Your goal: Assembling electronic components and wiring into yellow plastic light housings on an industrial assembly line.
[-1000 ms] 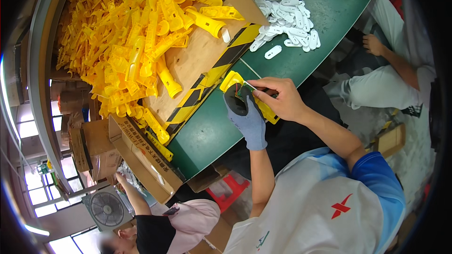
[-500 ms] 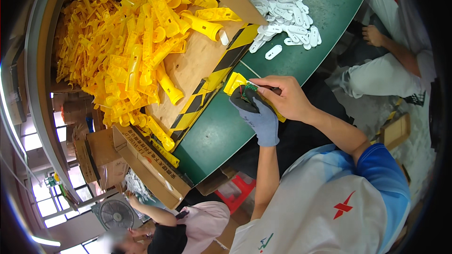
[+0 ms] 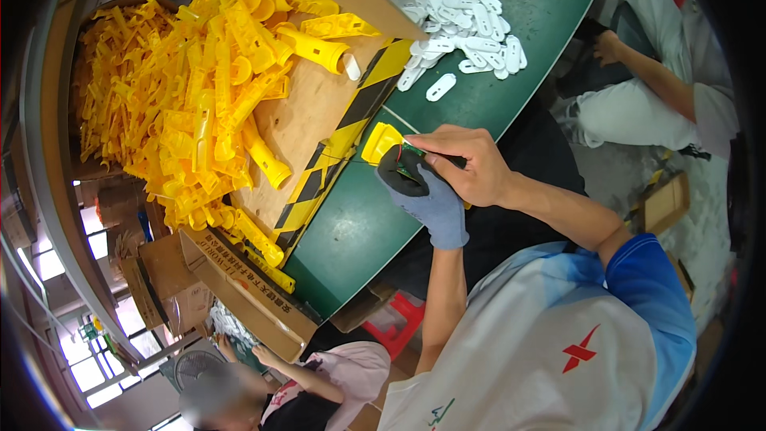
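My left hand (image 3: 427, 201), in a grey-blue glove with dark fingertips, is closed around a yellow plastic housing (image 3: 381, 142) above the green table. The housing's wide flared end sticks out past my fingers, while most of its body is hidden. My right hand (image 3: 471, 166), bare, pinches a small green circuit board (image 3: 412, 152) at the housing. Thin wires show beside the board. Whether the board sits fully inside the housing I cannot tell, since my fingers cover it.
A big heap of yellow housings (image 3: 199, 104) lies on a wooden board (image 3: 307, 116) edged with black-yellow tape. White oval plates (image 3: 479, 20) are piled on the green table (image 3: 359, 223). Cardboard boxes (image 3: 247, 295) stand around. One person (image 3: 319, 383) works lower left; another (image 3: 638, 112) sits at right.
Both hands stay together on the housing and board, with my right fingers pressed closer over the board. The whole view has shifted slightly. The person at lower left has moved their arms and head.
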A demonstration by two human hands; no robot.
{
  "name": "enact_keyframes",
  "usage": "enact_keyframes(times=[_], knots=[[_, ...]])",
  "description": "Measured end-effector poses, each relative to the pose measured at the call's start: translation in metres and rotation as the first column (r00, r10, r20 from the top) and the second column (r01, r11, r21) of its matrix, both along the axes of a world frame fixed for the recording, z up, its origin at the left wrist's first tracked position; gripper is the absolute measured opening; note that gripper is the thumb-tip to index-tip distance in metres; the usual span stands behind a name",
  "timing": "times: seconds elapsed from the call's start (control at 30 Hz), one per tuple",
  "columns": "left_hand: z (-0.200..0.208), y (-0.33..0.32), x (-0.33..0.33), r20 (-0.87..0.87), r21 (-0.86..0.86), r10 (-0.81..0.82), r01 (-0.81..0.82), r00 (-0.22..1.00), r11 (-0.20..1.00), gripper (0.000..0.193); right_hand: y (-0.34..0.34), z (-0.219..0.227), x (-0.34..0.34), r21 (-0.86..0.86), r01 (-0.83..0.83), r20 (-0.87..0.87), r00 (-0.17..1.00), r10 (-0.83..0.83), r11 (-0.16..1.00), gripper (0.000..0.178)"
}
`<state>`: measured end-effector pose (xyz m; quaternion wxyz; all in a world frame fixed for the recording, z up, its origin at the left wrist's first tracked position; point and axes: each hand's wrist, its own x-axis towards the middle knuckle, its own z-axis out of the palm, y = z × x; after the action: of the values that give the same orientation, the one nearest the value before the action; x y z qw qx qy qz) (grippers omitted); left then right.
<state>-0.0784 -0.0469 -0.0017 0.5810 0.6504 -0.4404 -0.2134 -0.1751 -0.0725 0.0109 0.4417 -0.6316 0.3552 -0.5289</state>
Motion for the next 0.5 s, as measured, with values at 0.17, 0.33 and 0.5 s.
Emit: enact_keyframes(times=[0.17, 0.33, 0.5], knots=[[0.0, -0.004, 0.008, -0.151, -0.061, 0.033, -0.042, 0.988, 0.997, 0.028, -0.01, 0.002, 0.003, -0.056, -0.104, -0.011, 0.995, 0.104, 0.993, 0.032], [0.015, 0.006, 0.027, -0.542, -0.07, 0.084, -0.145, 0.836, 0.987, 0.038, 0.012, 0.021, 0.007, -0.076, -0.096, -0.117, 0.989, 0.087, 0.992, 0.045], [0.062, 0.019, 0.044, -0.578, -0.194, -0.166, 0.064, 0.799, 0.979, 0.047, 0.033, 0.026, 0.013, 0.456, -0.39, 0.136, 0.919, 0.37, 0.8, 0.031]])
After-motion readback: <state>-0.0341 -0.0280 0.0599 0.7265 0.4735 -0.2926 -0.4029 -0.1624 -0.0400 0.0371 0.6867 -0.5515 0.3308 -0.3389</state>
